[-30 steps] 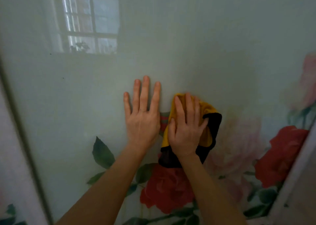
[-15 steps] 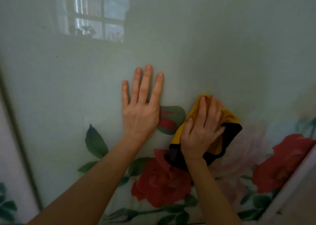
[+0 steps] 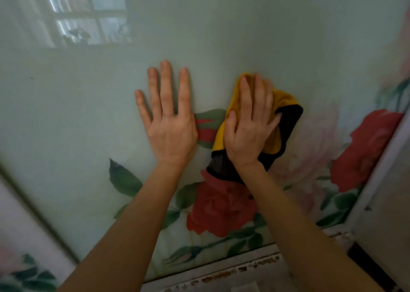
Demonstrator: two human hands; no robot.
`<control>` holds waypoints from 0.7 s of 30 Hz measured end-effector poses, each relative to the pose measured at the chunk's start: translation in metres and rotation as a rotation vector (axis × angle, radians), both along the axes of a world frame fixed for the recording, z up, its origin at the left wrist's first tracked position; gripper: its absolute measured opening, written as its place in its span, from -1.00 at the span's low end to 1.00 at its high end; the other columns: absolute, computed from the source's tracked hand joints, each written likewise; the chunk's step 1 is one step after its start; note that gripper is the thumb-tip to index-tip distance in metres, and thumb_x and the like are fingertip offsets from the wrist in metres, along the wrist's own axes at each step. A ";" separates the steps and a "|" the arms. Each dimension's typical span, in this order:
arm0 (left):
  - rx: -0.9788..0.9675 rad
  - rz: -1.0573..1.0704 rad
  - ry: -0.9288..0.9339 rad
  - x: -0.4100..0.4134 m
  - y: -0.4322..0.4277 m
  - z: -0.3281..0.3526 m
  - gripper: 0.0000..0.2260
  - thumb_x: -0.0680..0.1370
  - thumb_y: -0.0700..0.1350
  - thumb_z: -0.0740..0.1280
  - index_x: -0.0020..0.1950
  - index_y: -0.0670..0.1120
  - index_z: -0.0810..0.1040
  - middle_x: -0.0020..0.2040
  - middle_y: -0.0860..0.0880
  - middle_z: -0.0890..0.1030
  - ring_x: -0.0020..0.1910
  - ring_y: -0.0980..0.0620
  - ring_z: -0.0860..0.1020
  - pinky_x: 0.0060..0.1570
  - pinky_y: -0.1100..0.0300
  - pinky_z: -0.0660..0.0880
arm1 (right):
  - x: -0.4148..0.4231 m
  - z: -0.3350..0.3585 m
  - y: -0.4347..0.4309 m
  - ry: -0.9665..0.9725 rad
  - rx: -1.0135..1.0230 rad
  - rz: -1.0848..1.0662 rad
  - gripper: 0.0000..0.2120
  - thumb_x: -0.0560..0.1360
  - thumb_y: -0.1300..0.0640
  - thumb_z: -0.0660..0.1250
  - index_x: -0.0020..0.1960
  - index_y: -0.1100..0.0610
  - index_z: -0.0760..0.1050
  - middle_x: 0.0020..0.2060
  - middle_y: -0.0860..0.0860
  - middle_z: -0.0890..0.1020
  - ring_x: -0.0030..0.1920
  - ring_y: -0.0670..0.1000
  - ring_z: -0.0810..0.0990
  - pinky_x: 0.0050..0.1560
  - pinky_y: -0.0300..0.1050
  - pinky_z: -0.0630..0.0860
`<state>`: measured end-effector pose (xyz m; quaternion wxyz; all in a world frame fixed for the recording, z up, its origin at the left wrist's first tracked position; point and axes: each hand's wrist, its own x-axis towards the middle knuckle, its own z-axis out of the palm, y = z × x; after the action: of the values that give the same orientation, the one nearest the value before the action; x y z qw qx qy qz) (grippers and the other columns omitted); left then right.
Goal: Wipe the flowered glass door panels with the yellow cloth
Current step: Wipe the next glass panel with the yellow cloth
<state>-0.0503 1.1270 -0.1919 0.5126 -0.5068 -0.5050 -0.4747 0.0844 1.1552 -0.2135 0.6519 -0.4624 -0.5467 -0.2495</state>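
A home: rose-printed glass door (image 3: pixel 221 36) reflecting a paned window (image 3: pixel 88 19).

One view was on record: a wide-angle camera worn on the person's head. It faced forward and somewhat downward, close to the flowered glass door panel (image 3: pixel 244 36), which filled nearly the whole frame. Both forearms (image 3: pixel 133 214) extended from the near bottom edge to the left hand (image 3: pixel 170 125) and right hand (image 3: pixel 248 134) at centre. The worn lower frame (image 3: pixel 221 271) lay along the bottom, a neighbouring panel (image 3: pixel 20 225) at lower left. The panel's side edges leaned outward towards the top.
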 end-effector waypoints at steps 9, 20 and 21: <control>-0.017 0.015 -0.023 0.000 -0.002 -0.001 -0.57 0.68 -0.08 0.24 0.55 -0.10 0.37 0.51 -0.23 0.39 0.51 -0.24 0.35 0.49 -0.23 0.20 | 0.018 -0.012 -0.004 -0.661 0.150 0.083 -0.52 0.63 0.04 0.19 0.55 -0.05 0.31 0.52 0.07 0.39 0.55 0.10 0.31 0.24 0.28 0.36; 0.015 0.021 -0.019 -0.001 -0.001 0.000 -0.58 0.69 -0.10 0.21 0.56 -0.09 0.33 0.51 -0.23 0.38 0.51 -0.23 0.34 0.49 -0.22 0.17 | -0.008 -0.009 -0.015 -0.495 0.083 0.111 -0.46 0.58 0.08 0.27 0.55 0.03 0.32 0.53 0.11 0.40 0.56 0.14 0.28 0.32 0.35 0.29; 0.011 0.020 -0.012 0.000 0.000 0.000 -0.56 0.68 -0.07 0.25 0.56 -0.09 0.33 0.51 -0.23 0.38 0.51 -0.23 0.33 0.49 -0.22 0.17 | 0.003 -0.011 -0.014 -0.626 0.129 0.116 -0.47 0.58 0.09 0.27 0.55 0.02 0.35 0.52 0.09 0.41 0.56 0.11 0.31 0.29 0.28 0.32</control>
<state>-0.0504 1.1271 -0.1914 0.5170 -0.4960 -0.5105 -0.4755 0.0879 1.1416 -0.2243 0.4933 -0.2891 -0.7291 -0.3762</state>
